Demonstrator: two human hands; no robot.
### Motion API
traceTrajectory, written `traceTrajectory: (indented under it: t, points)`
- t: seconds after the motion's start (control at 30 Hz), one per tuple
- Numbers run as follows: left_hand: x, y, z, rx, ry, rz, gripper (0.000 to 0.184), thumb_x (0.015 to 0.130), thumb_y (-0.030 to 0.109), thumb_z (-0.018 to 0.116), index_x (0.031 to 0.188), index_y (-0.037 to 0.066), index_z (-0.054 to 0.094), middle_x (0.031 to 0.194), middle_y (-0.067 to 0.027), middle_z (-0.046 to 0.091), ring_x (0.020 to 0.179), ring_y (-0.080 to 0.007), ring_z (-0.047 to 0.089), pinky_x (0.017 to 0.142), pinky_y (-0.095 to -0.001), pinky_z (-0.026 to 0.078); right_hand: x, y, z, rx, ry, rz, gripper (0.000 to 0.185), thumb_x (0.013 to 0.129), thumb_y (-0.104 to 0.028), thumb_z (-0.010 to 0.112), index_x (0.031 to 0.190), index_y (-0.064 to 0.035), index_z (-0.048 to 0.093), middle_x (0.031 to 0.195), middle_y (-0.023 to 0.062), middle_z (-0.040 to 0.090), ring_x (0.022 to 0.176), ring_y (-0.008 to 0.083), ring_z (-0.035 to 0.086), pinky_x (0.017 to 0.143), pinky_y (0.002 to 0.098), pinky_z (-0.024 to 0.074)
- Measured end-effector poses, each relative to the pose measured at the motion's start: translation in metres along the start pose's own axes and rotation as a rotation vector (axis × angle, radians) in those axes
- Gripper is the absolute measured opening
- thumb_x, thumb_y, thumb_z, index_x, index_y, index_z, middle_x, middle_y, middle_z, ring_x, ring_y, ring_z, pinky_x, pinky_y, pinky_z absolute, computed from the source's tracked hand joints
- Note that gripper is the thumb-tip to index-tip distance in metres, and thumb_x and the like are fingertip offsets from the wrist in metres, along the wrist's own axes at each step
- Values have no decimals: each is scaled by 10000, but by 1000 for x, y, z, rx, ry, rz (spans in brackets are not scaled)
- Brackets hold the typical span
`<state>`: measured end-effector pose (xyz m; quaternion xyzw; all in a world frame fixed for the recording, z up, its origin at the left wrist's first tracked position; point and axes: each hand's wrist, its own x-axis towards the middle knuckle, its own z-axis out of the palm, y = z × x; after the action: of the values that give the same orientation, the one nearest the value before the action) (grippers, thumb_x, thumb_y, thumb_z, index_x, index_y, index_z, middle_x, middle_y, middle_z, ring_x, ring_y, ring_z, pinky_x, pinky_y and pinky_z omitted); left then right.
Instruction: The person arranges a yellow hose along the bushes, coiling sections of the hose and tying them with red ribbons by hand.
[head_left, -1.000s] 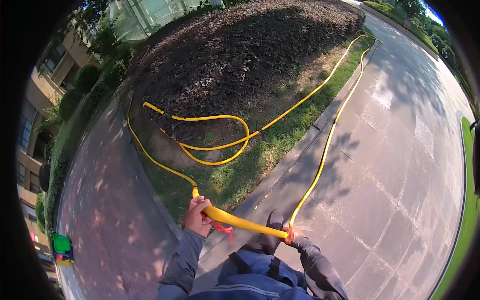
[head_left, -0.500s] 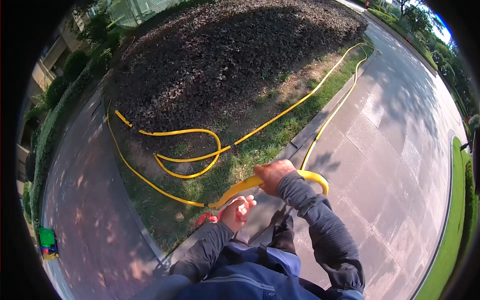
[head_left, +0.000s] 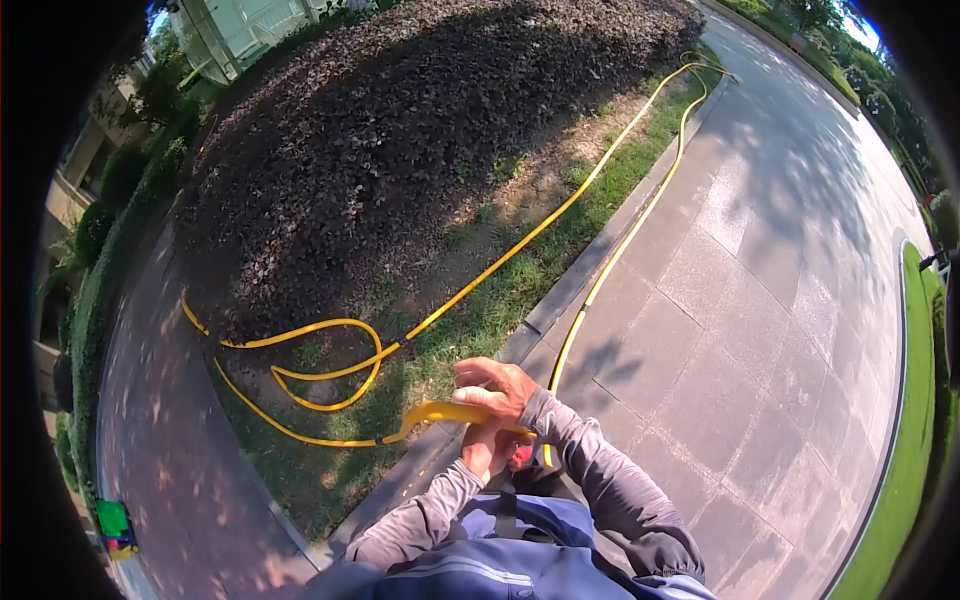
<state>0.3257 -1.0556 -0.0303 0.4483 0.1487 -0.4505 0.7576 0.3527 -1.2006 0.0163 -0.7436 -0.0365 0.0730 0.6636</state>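
A yellow hose (head_left: 437, 411) crosses in front of my body, its near part slightly blurred. My left hand (head_left: 486, 447) is closed around it from below. Just above, my right hand (head_left: 500, 388) has its thumb and fingers apart, pointing left over the hose; its palm is close to the hose, and contact is hard to judge. A small red piece (head_left: 521, 455) shows beside my left hand, too blurred to name. The hose continues left across the grass, and another stretch of hose (head_left: 572, 345) runs up along the paving on the right.
Loops of the same hose (head_left: 345, 322) lie at the foot of a dark-leaved hedge (head_left: 400, 150). A stone kerb (head_left: 545, 318) divides the grass strip (head_left: 560, 235) from the paving slabs (head_left: 690, 330). At lower left stands a small green object (head_left: 112, 517).
My right hand has moved left and loosened from the hose. My left hand has moved right and closed on the hose under it. The hose's raised bend has dropped toward my body.
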Motion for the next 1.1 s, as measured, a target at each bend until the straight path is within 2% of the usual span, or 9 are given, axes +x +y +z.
traceTrajectory:
  t: [0.1, 0.27, 0.37, 0.43, 0.63, 0.77, 0.9, 1.03, 1.1]
  points:
    - [23, 23, 4, -132, 7, -8, 259, 943, 344, 497, 1000, 96, 548, 824, -84, 614, 604, -215, 603, 445, -262, 415, -49, 71, -49, 340, 26, 132, 615, 803, -357, 691, 1259, 0, 483, 1112, 154, 619, 1051, 236, 596, 920, 342, 461]
    - [48, 47, 17, -327, -76, 61, 237, 910, 330, 569, 972, 102, 575, 823, -88, 605, 618, -197, 583, 465, -255, 396, -114, 202, -40, -136, -132, 161, 630, 719, -335, 737, 1233, -43, 516, 1041, 126, 638, 983, 247, 616, 896, 340, 462]
    - [64, 53, 28, -297, -4, -30, 227, 900, 312, 582, 968, 97, 567, 817, -97, 608, 635, -210, 591, 486, -264, 407, -125, 241, -32, -114, 141, 551, 297, 686, -184, 732, 910, -26, 617, 774, 89, 663, 737, 225, 639, 716, 334, 505]
    - [84, 49, 19, -300, -1, -42, 243, 895, 320, 587, 971, 90, 562, 826, -96, 616, 618, -207, 594, 462, -264, 404, -125, 265, -46, -205, 93, 458, 284, 712, -217, 721, 917, -48, 619, 786, 112, 661, 753, 235, 647, 695, 348, 502]
    - [169, 57, -24, -468, 189, -126, 255, 896, 348, 576, 924, 95, 556, 720, -42, 554, 558, -144, 538, 390, -235, 333, -63, 141, -176, -698, 168, 606, 212, 725, -246, 698, 836, -100, 591, 759, 109, 639, 740, 316, 633, 648, 395, 505]
    - [202, 46, -31, -506, 207, -237, 263, 897, 348, 566, 896, 85, 550, 706, -35, 532, 553, -135, 511, 385, -232, 323, -4, 40, -230, -1041, 222, 79, 156, 681, -173, 693, 776, -102, 591, 690, 72, 599, 680, 277, 617, 616, 367, 499]
    - [217, 64, -12, -527, 222, -317, 265, 875, 328, 595, 878, 63, 583, 647, -40, 554, 517, -132, 539, 346, -218, 298, 10, 10, -233, -1060, 214, -1, 176, 652, -94, 688, 791, -73, 582, 684, 77, 590, 667, 287, 611, 594, 360, 497]
    - [231, 46, -46, -301, 165, -460, 229, 869, 298, 605, 944, 82, 613, 694, -28, 582, 602, -131, 594, 368, -207, 296, -47, 68, -228, -1076, 16, 261, 184, 722, -178, 704, 835, -86, 592, 733, 61, 628, 718, 287, 638, 604, 378, 520]
    - [208, 32, -50, 2, 96, -488, 214, 859, 283, 617, 963, 95, 618, 719, -16, 595, 632, -130, 601, 387, -196, 300, -81, 94, -228, -1128, -147, 660, 216, 754, -237, 699, 901, -118, 597, 812, 69, 646, 795, 289, 646, 664, 389, 531]
